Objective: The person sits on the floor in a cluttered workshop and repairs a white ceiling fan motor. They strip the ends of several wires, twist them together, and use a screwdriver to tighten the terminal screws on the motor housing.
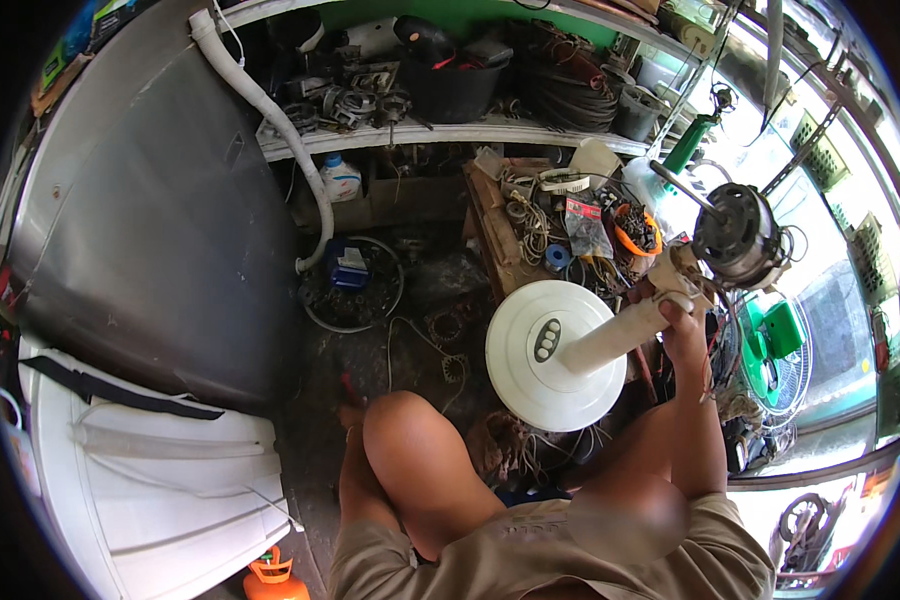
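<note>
My right hand (682, 328) is closed around the upper end of the white post (615, 338) of an electric fan. Its round white base (515, 345), with a grey button panel, faces up toward me. Past that hand, the bare dark fan motor (738, 238) sticks out at the post's top, its metal shaft pointing up and left. No blades or cage are on it. Down beside my left knee, my left hand (351, 414) is partly hidden and looks closed on a slim red thing (347, 385), too small to name exactly.
A wooden bench (492, 225) with cables and an orange bowl (638, 230) of small parts stands ahead. On the floor lies a basin (315, 310) of dark bits. A grey metal panel (150, 220) blocks the left. A green fan (770, 345) stands right, under cluttered shelves (440, 135).
</note>
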`<state>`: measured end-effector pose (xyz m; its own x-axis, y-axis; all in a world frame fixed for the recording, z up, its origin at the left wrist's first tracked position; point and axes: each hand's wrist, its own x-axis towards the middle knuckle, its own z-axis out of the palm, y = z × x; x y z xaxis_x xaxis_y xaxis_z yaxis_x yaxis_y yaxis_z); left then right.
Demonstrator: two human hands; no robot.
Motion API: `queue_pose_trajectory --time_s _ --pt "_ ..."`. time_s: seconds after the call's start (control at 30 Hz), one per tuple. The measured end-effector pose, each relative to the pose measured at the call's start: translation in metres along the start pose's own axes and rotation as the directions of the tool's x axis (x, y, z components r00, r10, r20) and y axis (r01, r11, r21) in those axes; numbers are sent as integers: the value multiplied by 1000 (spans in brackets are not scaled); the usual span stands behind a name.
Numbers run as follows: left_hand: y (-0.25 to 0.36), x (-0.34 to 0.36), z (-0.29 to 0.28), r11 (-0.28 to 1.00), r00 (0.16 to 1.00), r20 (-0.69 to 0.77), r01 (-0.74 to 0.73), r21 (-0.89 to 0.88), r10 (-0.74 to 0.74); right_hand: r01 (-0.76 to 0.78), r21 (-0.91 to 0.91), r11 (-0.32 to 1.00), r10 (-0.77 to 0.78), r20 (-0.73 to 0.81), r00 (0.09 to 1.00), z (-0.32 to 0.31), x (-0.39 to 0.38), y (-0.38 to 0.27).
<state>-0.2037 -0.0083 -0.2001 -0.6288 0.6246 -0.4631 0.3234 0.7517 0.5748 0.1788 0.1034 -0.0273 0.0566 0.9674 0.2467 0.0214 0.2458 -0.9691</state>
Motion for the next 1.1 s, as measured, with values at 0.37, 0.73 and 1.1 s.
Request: queue_pose_trajectory --time_s 0.37,0.73,1.1 --pt "-28 15 3 998 999 -26 -48 -37 47 -16 51 999 16 -4 1000 2 1 7" --pt "-75 80 -145 708 820 -416 -559 -431 394 23 -154 988 -22 10 1000 46 3 10" --pt "55 -113 -438 161 286 101 -197 -967 953 276 227 934 -260 -101 960 198 4 70"
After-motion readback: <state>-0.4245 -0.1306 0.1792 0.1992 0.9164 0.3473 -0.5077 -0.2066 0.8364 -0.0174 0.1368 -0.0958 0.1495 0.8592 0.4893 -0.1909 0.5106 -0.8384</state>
